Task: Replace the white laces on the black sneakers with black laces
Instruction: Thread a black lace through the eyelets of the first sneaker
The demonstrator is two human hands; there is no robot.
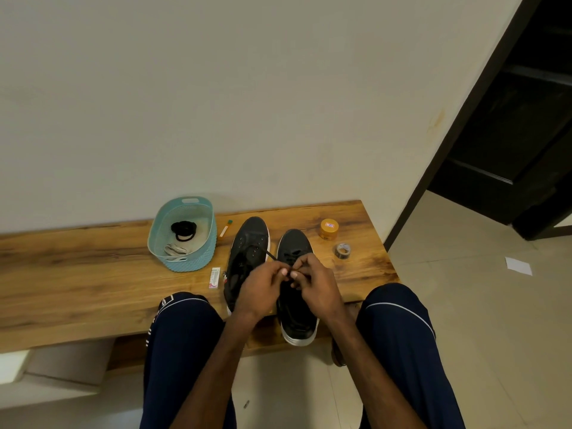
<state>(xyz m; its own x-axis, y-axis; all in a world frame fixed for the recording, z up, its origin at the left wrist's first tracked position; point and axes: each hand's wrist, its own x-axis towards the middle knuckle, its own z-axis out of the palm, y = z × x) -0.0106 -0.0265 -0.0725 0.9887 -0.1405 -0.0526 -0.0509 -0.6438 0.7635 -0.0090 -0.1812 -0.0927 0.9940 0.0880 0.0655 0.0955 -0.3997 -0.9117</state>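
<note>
Two black sneakers stand side by side on the wooden bench, toes toward the wall. The left sneaker shows bare eyelets and no lace. The right sneaker has a black lace threaded near its toe, one end sticking out to the upper left. My left hand and my right hand meet above the right sneaker, fingertips pinching the black lace between them. A teal basket to the left holds a coiled black lace and white laces.
An orange jar and a roll of tape sit right of the sneakers. A small tube and a small white packet lie left of them. My knees flank the bench's front edge. A dark doorway opens at right.
</note>
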